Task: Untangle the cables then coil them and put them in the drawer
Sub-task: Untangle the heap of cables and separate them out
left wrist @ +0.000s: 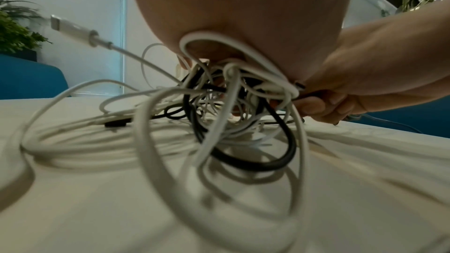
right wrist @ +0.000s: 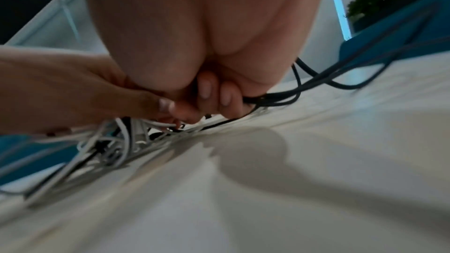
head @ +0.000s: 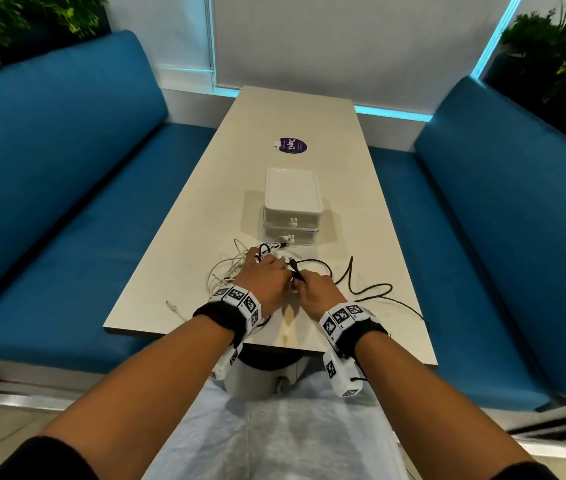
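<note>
Untangling has barely begun: the left hand (head: pixel 263 276) grips the white-and-black cable knot (left wrist: pixel 228 107) at desk (head: pixel 312 133) centre; the right hand's (head: pixel 317 292) fingers (right wrist: pixel 214 93) apparently clench a black cable (head: pixel 361 289) trailing toward 3 o'clock. The drawer unit (head: pixel 291 206) at 12 o'clock looks closed.

Bright even indoor light, cyan glow behind, soft shadows, blurred wrist views, bowed edges.
</note>
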The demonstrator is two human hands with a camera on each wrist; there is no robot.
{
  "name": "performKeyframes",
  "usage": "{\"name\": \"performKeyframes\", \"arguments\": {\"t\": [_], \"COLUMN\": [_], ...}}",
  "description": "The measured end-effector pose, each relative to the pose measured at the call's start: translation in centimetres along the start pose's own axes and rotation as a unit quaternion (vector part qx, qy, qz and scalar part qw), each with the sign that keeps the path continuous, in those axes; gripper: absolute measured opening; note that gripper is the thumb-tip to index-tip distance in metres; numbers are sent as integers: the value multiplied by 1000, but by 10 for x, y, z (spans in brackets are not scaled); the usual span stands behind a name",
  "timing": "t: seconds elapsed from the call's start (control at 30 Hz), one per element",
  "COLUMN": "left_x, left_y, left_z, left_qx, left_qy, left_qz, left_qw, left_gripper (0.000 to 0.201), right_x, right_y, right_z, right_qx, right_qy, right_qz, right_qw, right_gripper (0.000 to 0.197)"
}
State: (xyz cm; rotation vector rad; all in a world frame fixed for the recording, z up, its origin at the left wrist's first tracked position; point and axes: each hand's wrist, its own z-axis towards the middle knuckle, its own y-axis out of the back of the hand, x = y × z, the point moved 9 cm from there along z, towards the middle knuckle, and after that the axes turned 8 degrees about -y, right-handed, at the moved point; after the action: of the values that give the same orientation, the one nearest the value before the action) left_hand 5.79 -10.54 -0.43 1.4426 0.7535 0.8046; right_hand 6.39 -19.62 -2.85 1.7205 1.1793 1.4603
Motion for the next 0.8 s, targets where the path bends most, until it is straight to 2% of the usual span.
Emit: {"name": "performKeyframes", "arguments": {"t": [0.17,0.53,0.7,0.8], "left_x": [4,13,14,12], "left_y": [0,1,0,0], "left_z": [3,3,1,0], "left_qx": [-16,-43,-37,-47], "left_qy": [-2,1,12,10], "left_qz": [-8,-55,-80,-86], "left_qw": [1000,998,996,995], "left_gripper": [31,18,26,24], "right_x": [-12,-65,-90,-88], "right_y": [17,57,68,67], "right_z": [1,2,5,2], "right_qx": [-8,-44,-65,-82], "right_qy": [1,-68,-126,-145], "right_qz": [-29,-23,-24,-46], "right_qw": [1000,996,990,985], "right_gripper": [23,23,24,25]}}
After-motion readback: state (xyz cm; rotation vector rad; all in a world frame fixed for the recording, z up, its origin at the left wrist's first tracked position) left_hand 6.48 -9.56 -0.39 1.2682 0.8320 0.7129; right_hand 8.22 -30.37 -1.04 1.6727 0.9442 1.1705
